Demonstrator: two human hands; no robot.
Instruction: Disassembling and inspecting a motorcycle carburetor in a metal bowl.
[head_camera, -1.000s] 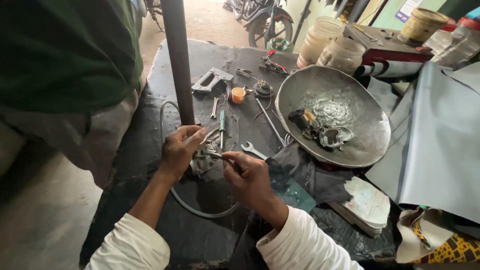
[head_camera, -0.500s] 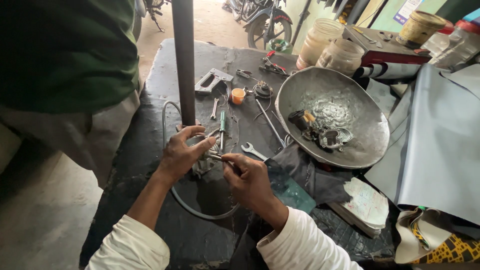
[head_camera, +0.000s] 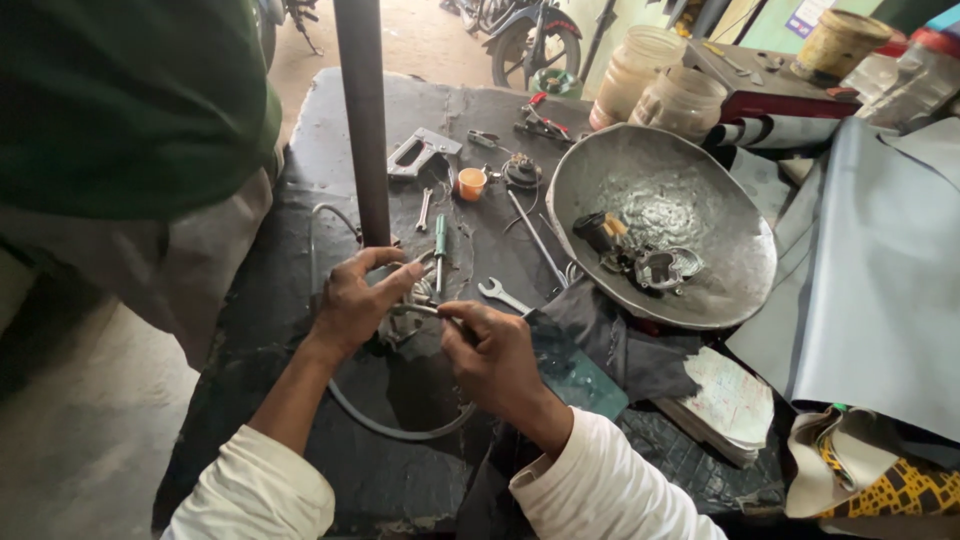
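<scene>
A: 2 hands meet over the dark surface (head_camera: 300, 150). What does each hold?

B: The left hand (head_camera: 352, 305) curls its fingers round a small metal part (head_camera: 418, 297), thumb on top. The right hand (head_camera: 492, 352) pinches a thin metal tool (head_camera: 420, 310) whose tip touches that part.

A: Where does the part sit?

B: Just in front of the pole (head_camera: 362, 120), low over the surface, between the 2 hands. A grey hose (head_camera: 385, 425) loops under them.

A: And around them?

B: A green screwdriver (head_camera: 440, 240) lies just beyond the part. A wrench (head_camera: 502, 295) lies just beside the right hand. Farther off are an orange cap (head_camera: 470, 183) and a grey stapler-like tool (head_camera: 422, 152).

A: To the right?

B: A big metal bowl (head_camera: 700, 290) holds several small greasy parts. Behind it stand 2 jars (head_camera: 655, 80). A dark rag (head_camera: 610, 340) lies below the bowl's rim, with a worn notebook (head_camera: 725, 400) next to it.

A: Anyone else?

B: A person in a green top (head_camera: 130, 100) stands at the left edge of the surface; their hands are out of view.
</scene>
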